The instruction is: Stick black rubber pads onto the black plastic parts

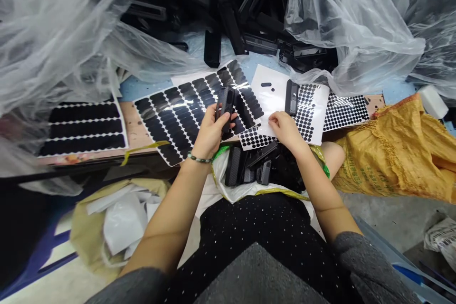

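Note:
My left hand (210,134) is closed around a small black plastic piece with a textured side (225,103), held above a sheet of black oval stickers (178,116). My right hand (285,129) has its fingers curled and pressed together over the lower edge of a white backing sheet (269,99); what they pinch, if anything, is too small to make out. One black oval and one dot remain on that white sheet. Beside them lies a similar black piece (291,97). Sheets of round black dots (309,111) spread to the right.
An open bag of black pieces (245,175) rests at my lap. Many black parts (228,14) are heaped at the back, between clear plastic sheeting (352,14). A yellow woven sack (399,152) lies right, a bag of white scraps (124,218) lower left, another sticker sheet (85,126) left.

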`<state>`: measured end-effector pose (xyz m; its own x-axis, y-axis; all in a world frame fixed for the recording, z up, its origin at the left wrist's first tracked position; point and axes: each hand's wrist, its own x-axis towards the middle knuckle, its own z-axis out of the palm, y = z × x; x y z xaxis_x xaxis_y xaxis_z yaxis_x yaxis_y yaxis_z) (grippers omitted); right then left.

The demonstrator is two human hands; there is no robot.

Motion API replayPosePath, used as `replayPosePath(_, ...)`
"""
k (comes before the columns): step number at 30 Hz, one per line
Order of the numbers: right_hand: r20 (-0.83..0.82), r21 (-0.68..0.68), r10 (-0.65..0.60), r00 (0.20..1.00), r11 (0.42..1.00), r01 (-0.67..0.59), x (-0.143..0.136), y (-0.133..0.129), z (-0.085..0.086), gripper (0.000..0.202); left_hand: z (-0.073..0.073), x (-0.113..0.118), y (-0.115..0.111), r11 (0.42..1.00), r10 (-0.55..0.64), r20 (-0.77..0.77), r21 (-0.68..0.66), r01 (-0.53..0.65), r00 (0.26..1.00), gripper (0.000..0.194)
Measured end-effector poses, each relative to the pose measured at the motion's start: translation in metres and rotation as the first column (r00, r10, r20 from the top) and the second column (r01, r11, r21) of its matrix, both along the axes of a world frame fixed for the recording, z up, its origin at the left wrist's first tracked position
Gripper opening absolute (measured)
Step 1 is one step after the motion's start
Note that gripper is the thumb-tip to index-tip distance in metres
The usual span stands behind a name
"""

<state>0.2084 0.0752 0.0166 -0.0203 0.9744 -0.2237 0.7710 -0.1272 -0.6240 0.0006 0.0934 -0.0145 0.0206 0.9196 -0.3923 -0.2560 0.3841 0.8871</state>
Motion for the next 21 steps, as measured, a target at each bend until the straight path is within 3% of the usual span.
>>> replayPosePath(4, 0.102, -0.096, 0.091, 0.991, 0.992, -0.081, -0.023, 0.008, 0.0, 0.008, -0.005, -0.004, 0.001, 0.999, 0.042, -0.004, 0.029, -0.042, 0.999, 0.028)
replayPosePath(8, 0.135, -0.131, 0.084, 0.987, 0.989, -0.066, -0.029, 0.009, 0.0, 0.008, -0.006, -0.008, -0.001, 0.998, 0.053, 0.035, 0.018, -0.054, 0.998, 0.028)
replayPosePath(11, 0.031, -0.083, 0.034, 0.999, 0.996, -0.031, -0.022, 0.007, 0.0, 0.009, -0.002, -0.007, -0.006, 0.999, 0.035, 0.093, 0.027, -0.038, 0.995, 0.029)
replayPosePath(13, -0.132, -0.046, -0.078, 0.988, 0.996, 0.073, -0.017, 0.004, 0.001, 0.011, 0.004, -0.002, -0.013, 1.0, -0.011, 0.146, 0.024, 0.007, 0.989, 0.03)
replayPosePath(15, -0.389, -0.039, -0.204, 0.899, 0.978, 0.205, -0.015, -0.001, 0.004, 0.01, 0.012, 0.005, -0.022, 0.997, -0.076, 0.2, 0.015, 0.075, 0.977, 0.033)
replayPosePath(17, -0.621, -0.067, -0.24, 0.746, 0.965, 0.255, -0.018, -0.007, 0.009, 0.016, 0.019, 0.015, -0.03, 0.991, -0.131, 0.238, 0.015, 0.131, 0.962, 0.036)
replayPosePath(19, -0.737, -0.076, -0.208, 0.643, 0.971, 0.227, -0.025, -0.013, 0.016, 0.02, 0.025, 0.023, -0.036, 0.987, -0.161, 0.244, 0.039, 0.157, 0.956, 0.038)
replayPosePath(21, -0.754, -0.038, -0.169, 0.635, 0.976, 0.215, -0.033, -0.017, 0.021, 0.024, 0.028, 0.028, -0.04, 0.983, -0.183, 0.229, 0.078, 0.169, 0.956, 0.04)
